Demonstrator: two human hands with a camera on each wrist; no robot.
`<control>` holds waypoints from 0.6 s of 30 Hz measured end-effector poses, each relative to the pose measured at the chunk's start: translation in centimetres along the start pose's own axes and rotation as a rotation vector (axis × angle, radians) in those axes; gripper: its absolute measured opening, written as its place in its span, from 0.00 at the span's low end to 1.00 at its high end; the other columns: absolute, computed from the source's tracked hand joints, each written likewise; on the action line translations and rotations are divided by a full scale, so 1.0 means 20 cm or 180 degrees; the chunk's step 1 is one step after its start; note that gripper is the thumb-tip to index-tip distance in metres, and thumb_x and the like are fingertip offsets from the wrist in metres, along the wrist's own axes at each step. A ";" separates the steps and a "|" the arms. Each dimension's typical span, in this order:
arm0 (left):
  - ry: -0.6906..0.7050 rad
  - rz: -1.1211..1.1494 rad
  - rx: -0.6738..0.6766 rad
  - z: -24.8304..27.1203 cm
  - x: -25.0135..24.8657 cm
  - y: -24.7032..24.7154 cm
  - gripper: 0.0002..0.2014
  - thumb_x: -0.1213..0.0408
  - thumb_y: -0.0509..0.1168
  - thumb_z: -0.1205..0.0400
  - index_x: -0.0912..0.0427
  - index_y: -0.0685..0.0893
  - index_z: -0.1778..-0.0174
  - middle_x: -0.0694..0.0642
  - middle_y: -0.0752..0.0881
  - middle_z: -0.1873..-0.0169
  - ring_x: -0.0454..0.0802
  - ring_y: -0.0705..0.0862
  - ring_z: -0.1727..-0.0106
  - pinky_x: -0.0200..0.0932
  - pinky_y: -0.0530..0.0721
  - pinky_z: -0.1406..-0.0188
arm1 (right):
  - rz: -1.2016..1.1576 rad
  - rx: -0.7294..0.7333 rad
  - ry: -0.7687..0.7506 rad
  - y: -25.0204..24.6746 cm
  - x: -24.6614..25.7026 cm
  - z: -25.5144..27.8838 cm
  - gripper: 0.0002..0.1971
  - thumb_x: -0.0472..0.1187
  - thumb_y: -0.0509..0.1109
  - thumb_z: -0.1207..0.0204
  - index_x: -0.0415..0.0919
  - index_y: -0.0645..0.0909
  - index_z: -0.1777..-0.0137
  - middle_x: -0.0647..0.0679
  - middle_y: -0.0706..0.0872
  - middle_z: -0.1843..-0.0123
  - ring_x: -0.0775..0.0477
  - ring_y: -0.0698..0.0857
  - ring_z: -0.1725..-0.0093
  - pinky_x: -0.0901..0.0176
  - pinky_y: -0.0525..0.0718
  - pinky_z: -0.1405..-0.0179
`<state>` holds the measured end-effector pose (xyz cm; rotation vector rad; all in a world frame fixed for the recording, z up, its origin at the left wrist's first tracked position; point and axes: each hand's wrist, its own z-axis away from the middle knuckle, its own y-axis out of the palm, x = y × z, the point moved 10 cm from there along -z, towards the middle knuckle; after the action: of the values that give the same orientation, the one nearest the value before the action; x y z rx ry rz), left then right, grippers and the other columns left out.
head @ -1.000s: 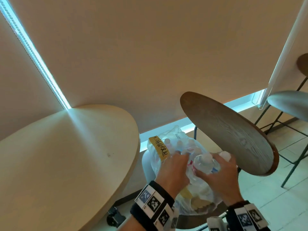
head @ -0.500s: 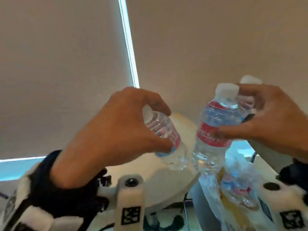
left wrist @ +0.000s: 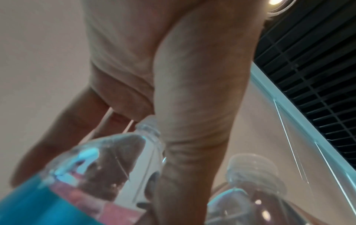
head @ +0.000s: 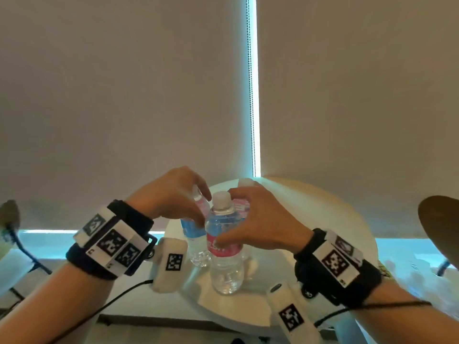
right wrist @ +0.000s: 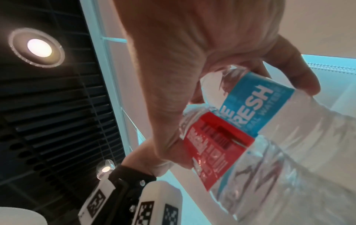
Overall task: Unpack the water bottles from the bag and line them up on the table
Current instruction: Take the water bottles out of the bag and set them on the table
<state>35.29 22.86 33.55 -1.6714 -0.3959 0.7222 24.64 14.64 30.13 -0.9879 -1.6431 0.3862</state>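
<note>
Three clear water bottles with white caps stand close together on the round pale table [head: 323, 219]. My left hand [head: 201, 207] grips the top of the left bottle [head: 192, 232], whose label is blue; the left wrist view shows the same bottle [left wrist: 86, 175] under my fingers. My right hand [head: 231, 217] holds two bottles at once: the front bottle [head: 224, 259] with a red label, and one behind it [head: 242, 207], mostly hidden. In the right wrist view, thumb and fingers pinch the red-labelled bottle [right wrist: 221, 152] against the blue-labelled one [right wrist: 256, 103]. The bottle bases appear to rest on the tabletop.
The clear plastic bag [head: 409, 271] sits blurred at the right, below the table's edge. A dark wooden seat [head: 442, 227] pokes in at the far right. Closed blinds [head: 124, 95] hang behind the table. The table's right half is bare.
One second ago both hands were in the bag beside the chair. They lifted three bottles out, swung left, and have come down with them onto the table.
</note>
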 end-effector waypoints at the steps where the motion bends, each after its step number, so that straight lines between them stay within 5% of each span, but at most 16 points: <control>1: 0.0014 0.0050 0.0020 -0.01 0.02 0.00 0.26 0.59 0.86 0.47 0.46 0.91 0.53 0.47 0.87 0.52 0.49 0.85 0.50 0.47 0.86 0.49 | 0.0014 -0.0004 0.0008 0.01 0.00 -0.02 0.23 0.55 0.88 0.47 0.60 0.83 0.52 0.53 0.81 0.48 0.51 0.80 0.43 0.60 0.83 0.46; 6: 0.0098 0.0250 0.0118 -0.06 0.09 -0.01 0.29 0.62 0.87 0.46 0.45 0.88 0.49 0.45 0.88 0.52 0.46 0.86 0.50 0.47 0.86 0.47 | 0.0206 0.0084 0.0100 0.06 -0.03 -0.09 0.35 0.60 0.86 0.48 0.56 0.85 0.38 0.51 0.81 0.42 0.51 0.77 0.39 0.61 0.78 0.44; 11: 0.0435 0.0284 0.0125 -0.08 0.11 0.00 0.35 0.61 0.86 0.44 0.39 0.82 0.41 0.39 0.83 0.44 0.47 0.80 0.38 0.52 0.78 0.34 | 0.0185 0.0141 0.0137 0.09 -0.04 -0.09 0.36 0.58 0.88 0.43 0.57 0.82 0.33 0.49 0.77 0.37 0.52 0.77 0.36 0.64 0.74 0.38; 18: 0.0645 0.0949 -0.0017 0.00 0.20 0.00 0.49 0.67 0.88 0.46 0.37 0.75 0.30 0.41 0.82 0.36 0.43 0.84 0.37 0.43 0.83 0.35 | 0.0007 -0.0067 0.0211 0.11 -0.08 -0.08 0.38 0.59 0.89 0.45 0.58 0.81 0.32 0.50 0.78 0.33 0.53 0.77 0.34 0.73 0.75 0.44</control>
<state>38.23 25.30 32.67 -1.8097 -0.0041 0.7591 27.00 14.37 28.07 -1.0081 -1.5893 0.3346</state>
